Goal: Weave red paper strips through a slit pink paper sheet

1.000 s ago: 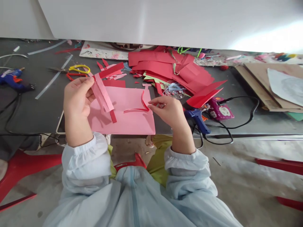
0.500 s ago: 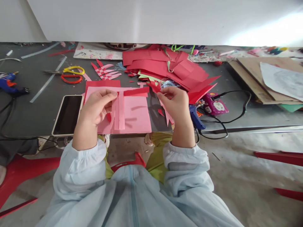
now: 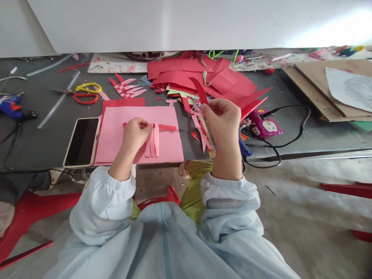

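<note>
My left hand [image 3: 135, 135] is closed in a pinch on paper strips above the pink paper sheet [image 3: 112, 131]. Several pink paper strips [image 3: 157, 144] hang toward me from its fingertips, and a red crosswise strip [image 3: 167, 127] sticks out to the right. Over the table's right side, my right hand [image 3: 223, 116] pinches a separate red paper strip [image 3: 199, 90], which stands up and curves to the left. Under the pink sheet, a red sheet [image 3: 124, 102] shows along the back edge. A woven red and pink paper piece [image 3: 126, 87] lies farther back.
Scissors [image 3: 87, 93] and a phone [image 3: 82, 142] lie to the left. A heap of red paper [image 3: 180, 79] covers the back middle. On the right are a purple box [image 3: 269, 124] with a black cable, a blue glue gun [image 3: 245, 146] and cardboard [image 3: 316, 93].
My left hand has moved right and lower over the pink sheet with its strips. My right hand has shifted slightly right, and its red strip now stands up.
</note>
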The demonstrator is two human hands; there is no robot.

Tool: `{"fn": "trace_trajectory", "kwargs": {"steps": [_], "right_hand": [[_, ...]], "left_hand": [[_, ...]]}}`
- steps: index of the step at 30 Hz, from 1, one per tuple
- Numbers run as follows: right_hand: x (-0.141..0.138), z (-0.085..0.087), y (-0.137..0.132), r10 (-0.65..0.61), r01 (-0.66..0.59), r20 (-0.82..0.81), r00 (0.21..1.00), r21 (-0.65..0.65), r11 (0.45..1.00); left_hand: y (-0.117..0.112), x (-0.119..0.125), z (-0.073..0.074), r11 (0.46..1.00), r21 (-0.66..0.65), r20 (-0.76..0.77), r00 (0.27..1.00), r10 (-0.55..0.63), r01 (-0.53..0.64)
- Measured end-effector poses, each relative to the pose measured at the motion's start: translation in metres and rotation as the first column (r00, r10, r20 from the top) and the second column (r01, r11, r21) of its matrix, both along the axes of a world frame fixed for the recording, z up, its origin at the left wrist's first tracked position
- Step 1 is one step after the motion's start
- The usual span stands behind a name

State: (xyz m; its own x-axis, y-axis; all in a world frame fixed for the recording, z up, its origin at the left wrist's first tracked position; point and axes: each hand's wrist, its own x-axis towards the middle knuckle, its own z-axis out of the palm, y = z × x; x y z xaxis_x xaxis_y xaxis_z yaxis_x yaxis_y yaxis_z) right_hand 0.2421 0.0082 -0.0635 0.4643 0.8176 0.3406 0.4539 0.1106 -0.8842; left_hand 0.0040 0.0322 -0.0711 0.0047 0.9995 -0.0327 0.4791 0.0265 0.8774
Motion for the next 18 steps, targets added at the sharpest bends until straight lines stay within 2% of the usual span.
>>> {"fn": "trace_trajectory", "kwargs": {"steps": [3, 6, 8, 11, 13, 15, 16, 18], "right_hand": [[0.000, 0.001, -0.001, 0.022, -0.022, -0.002, 1.000, -0.004, 1.000], [-0.002, 0.005, -0.004, 0.073, -0.075, -0.094, 0.993, -0.018, 0.997], [-0.004, 0.010, -0.007, 0.104, -0.110, -0.151, 0.983, -0.033, 0.993], [-0.006, 0.017, -0.014, 0.137, -0.146, -0.151, 0.979, -0.050, 0.988], [-0.010, 0.021, -0.019, 0.157, -0.160, -0.065, 0.985, -0.037, 0.986], [-0.017, 0.024, -0.024, 0.148, -0.147, 0.071, 0.986, -0.011, 0.989], [-0.022, 0.025, -0.026, 0.134, -0.136, 0.142, 0.981, 0.000, 0.991], [-0.033, 0.029, -0.029, 0.140, -0.142, 0.241, 0.960, -0.009, 0.990]], "left_hand": [[0.001, 0.000, 0.004, 0.998, 0.055, -0.115, 0.992, 0.045, -0.038], [0.002, -0.007, 0.009, 0.988, 0.131, -0.220, 0.969, 0.113, -0.086], [0.003, -0.016, 0.012, 0.967, 0.228, -0.296, 0.938, 0.180, -0.113], [0.001, -0.029, 0.020, 0.920, 0.375, -0.270, 0.936, 0.226, -0.114], [-0.004, -0.034, 0.027, 0.868, 0.488, -0.175, 0.963, 0.203, -0.095], [-0.012, -0.034, 0.035, 0.768, 0.636, -0.084, 0.983, 0.163, -0.073], [-0.017, -0.032, 0.039, 0.721, 0.692, -0.083, 0.989, 0.122, -0.031], [-0.026, -0.025, 0.045, 0.674, 0.734, -0.141, 0.990, 0.027, 0.086]]}}
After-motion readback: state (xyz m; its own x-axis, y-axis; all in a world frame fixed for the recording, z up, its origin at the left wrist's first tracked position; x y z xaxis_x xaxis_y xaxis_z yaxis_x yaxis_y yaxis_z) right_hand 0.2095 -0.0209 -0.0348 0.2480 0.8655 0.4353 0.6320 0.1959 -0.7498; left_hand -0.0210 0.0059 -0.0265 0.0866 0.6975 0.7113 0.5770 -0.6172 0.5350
